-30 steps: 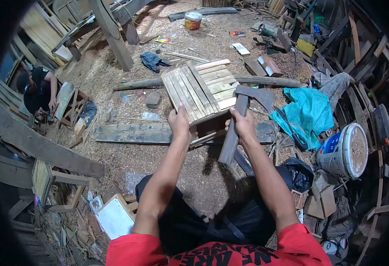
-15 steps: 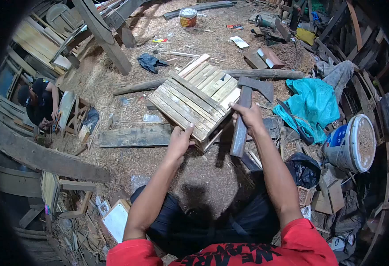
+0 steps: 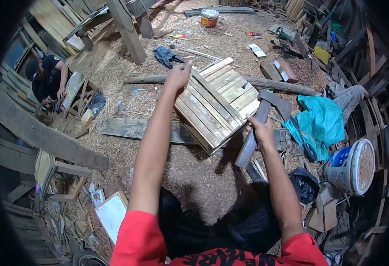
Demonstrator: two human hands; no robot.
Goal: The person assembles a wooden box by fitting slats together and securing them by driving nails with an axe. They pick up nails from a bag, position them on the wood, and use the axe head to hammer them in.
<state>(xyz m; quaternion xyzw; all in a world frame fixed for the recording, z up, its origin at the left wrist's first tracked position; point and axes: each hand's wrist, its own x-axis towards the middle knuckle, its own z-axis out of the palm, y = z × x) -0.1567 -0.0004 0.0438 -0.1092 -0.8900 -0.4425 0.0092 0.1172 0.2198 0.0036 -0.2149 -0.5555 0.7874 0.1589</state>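
Observation:
A box of pale wooden slats (image 3: 216, 97) is tilted in front of me, with a darker strip running across its slatted face. At its far left corner my left hand (image 3: 177, 79) grips the edge, fingers partly hidden behind the hand. My right hand (image 3: 261, 132) is closed around the handle of an axe (image 3: 252, 144), beside the box's near right edge, with the thumb close to that edge. The axe's dark metal head (image 3: 278, 104) points up and to the right.
A long pole (image 3: 287, 86) and a dark plank (image 3: 137, 129) lie on the shaving-covered ground. At right are a teal plastic sheet (image 3: 321, 122) and a white bucket (image 3: 352, 166). Another person (image 3: 48, 82) crouches at left, by wooden frames. A slanted post (image 3: 128, 33) stands beyond.
My left hand has moved from the box's near left edge up to its far left corner. The box and axe appear further right in view, and my right hand still holds the axe.

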